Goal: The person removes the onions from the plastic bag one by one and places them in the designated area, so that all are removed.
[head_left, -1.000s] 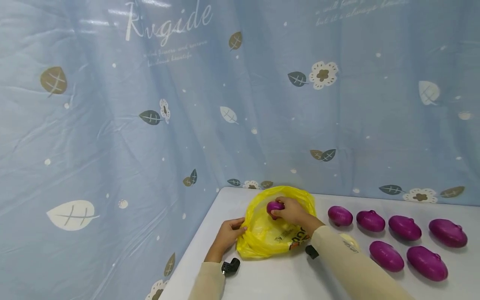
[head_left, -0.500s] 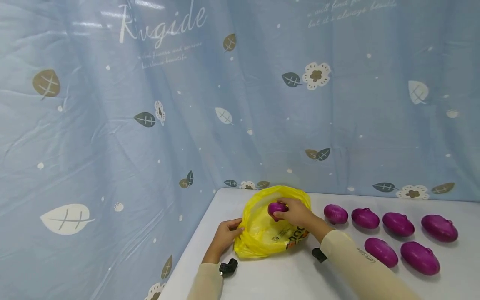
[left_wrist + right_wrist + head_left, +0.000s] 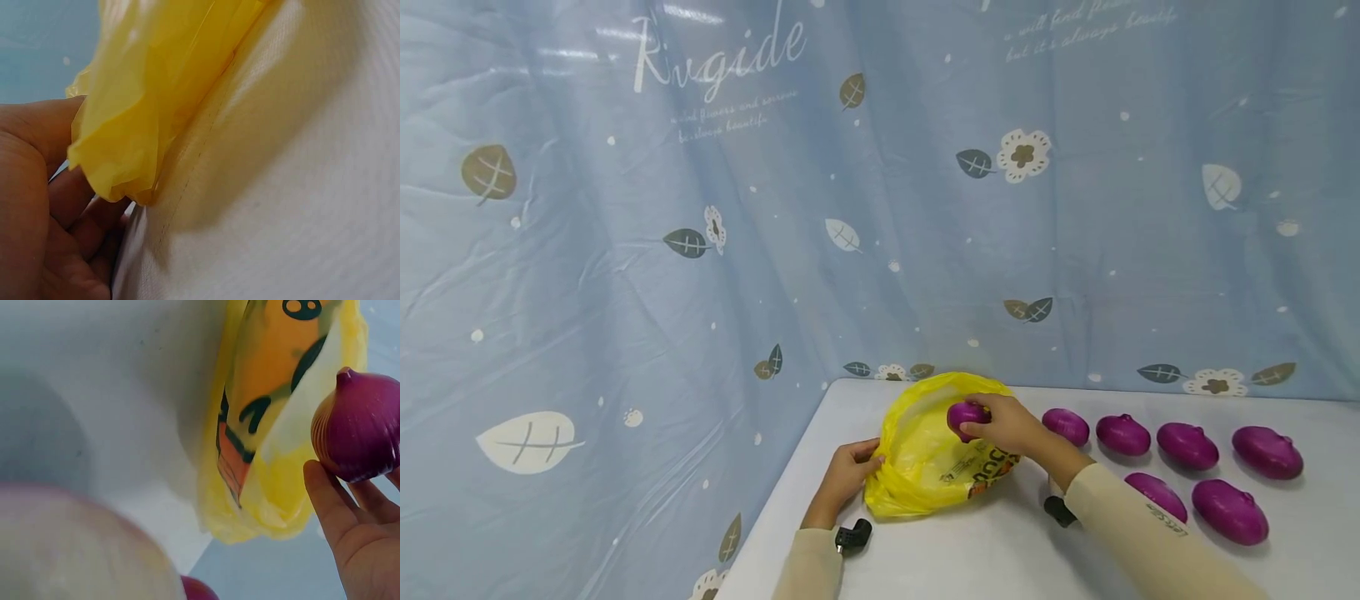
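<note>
In the head view, my right hand (image 3: 1009, 427) grips a purple-red onion (image 3: 967, 420) in front of the mouth of a yellow plastic bag (image 3: 917, 492). The right wrist view shows the fingertips against the underside of this onion (image 3: 362, 425), with its pointed tip up and the printed bag (image 3: 250, 425) beside it. My left hand (image 3: 844, 477) pinches the bag's left edge. Close up in the left wrist view, the thumb goes behind the crumpled plastic (image 3: 125, 137) and the other fingers curl below it.
Several purple-red onions lie in two rows to the right, including one at the far right (image 3: 1267, 452) and one in front (image 3: 1230, 512). My right sleeve (image 3: 1142, 525) partly covers another. A pale, blurred round thing (image 3: 75, 544) fills the right wrist view's lower left. A patterned blue curtain (image 3: 925, 208) hangs behind the white table (image 3: 955, 550).
My right hand, with the onion in it, has moved a little to the right across the bag's mouth. The left hand keeps its hold on the bag. The head view has turned slightly right.
</note>
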### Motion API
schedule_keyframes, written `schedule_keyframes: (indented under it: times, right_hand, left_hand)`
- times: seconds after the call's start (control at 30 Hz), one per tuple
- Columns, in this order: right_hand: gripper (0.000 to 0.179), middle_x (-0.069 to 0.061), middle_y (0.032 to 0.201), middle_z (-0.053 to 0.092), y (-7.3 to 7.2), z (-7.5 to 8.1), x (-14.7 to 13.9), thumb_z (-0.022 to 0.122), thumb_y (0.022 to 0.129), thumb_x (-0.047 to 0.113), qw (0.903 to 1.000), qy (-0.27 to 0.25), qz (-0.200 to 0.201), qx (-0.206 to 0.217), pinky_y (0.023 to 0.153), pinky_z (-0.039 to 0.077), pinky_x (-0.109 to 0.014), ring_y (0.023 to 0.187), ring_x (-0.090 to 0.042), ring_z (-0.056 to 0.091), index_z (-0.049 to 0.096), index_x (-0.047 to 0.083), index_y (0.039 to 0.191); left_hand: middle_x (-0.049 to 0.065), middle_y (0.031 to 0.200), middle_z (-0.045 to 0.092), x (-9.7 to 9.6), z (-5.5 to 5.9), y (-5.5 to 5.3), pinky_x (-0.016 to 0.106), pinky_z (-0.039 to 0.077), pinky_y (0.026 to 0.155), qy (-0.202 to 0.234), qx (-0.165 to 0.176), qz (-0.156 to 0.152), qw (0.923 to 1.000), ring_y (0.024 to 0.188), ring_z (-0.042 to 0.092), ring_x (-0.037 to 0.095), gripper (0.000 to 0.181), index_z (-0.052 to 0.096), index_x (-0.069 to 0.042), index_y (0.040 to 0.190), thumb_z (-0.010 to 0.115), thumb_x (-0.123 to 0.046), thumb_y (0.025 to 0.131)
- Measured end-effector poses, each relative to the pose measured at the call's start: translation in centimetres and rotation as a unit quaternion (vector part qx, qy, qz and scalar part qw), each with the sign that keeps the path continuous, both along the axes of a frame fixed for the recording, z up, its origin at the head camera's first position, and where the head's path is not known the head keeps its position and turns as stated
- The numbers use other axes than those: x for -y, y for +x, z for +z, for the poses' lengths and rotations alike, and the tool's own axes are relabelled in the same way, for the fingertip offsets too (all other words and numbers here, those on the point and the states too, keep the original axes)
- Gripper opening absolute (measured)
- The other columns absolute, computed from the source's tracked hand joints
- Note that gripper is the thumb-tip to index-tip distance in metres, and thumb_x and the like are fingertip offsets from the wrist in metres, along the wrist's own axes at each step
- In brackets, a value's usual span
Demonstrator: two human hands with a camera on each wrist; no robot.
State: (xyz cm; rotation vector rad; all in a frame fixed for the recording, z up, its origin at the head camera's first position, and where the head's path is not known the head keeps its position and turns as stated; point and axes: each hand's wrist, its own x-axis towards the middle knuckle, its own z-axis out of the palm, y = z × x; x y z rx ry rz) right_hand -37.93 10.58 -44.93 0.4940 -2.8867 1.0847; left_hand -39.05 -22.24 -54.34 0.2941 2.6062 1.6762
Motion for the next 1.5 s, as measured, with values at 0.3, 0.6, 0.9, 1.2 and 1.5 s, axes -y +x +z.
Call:
schedule_keyframes:
  times: [0.3,0.6,0.9,1.2,1.5]
  right_hand:
    - [0.061,-0.011,0.123,0.062,1.1,0.5,-1.7,0.074,0.085,0.039,0.9996,0.011,0.020,-0.017,0.089,0.052,-0.046,0.106,-0.029,0.060,0.057,0.006,0.134]
    - [0.063,-0.013,0.123,0.062,2.7,1.7,-4.0,0.073,0.086,0.040,0.9991,-0.005,0.031,-0.028,0.081,0.055,-0.041,0.101,-0.026,0.062,0.056,0.003,0.134]
    - [0.066,-0.012,0.121,0.063,3.3,1.3,-6.6,0.073,0.086,0.042,0.9994,-0.021,0.024,-0.014,0.081,0.056,-0.040,0.101,-0.025,0.061,0.054,0.003,0.136]
    - [0.067,-0.013,0.120,0.063,3.8,1.3,-8.7,0.073,0.085,0.044,0.9995,-0.009,0.022,-0.019,0.080,0.056,-0.041,0.099,-0.026,0.062,0.054,0.005,0.136]
    - [0.067,-0.018,0.121,0.062,5.1,1.7,-11.0,0.072,0.087,0.044,0.9995,-0.011,0.017,-0.026,0.083,0.055,-0.046,0.104,-0.033,0.062,0.053,0.002,0.137]
  left_hand:
    - [0.005,0.119,0.067,0.1,-0.4,0.0,0.039,0.050,0.095,0.002,0.001,0.004,1.0000,0.110,0.060,0.023,0.041,0.066,-0.009,0.126,0.073,-0.023,0.089]
    - [0.004,0.120,0.066,0.1,-0.5,-0.2,0.040,0.049,0.095,0.006,0.003,-0.001,1.0000,0.111,0.060,0.022,0.040,0.067,-0.012,0.126,0.073,-0.025,0.089]
    - [0.004,0.118,0.067,0.1,-0.5,-0.3,0.040,0.049,0.096,0.009,-0.003,-0.003,0.9999,0.111,0.059,0.022,0.040,0.067,-0.011,0.126,0.074,-0.024,0.088]
    - [0.005,0.118,0.067,0.0,-0.2,0.0,0.039,0.050,0.095,0.006,-0.004,-0.002,1.0000,0.111,0.059,0.023,0.041,0.066,-0.009,0.127,0.072,-0.022,0.089]
    - [0.004,0.118,0.067,0.1,-0.3,-0.1,0.039,0.050,0.095,-0.009,-0.004,-0.002,1.0000,0.112,0.059,0.023,0.042,0.066,-0.011,0.128,0.073,-0.026,0.089]
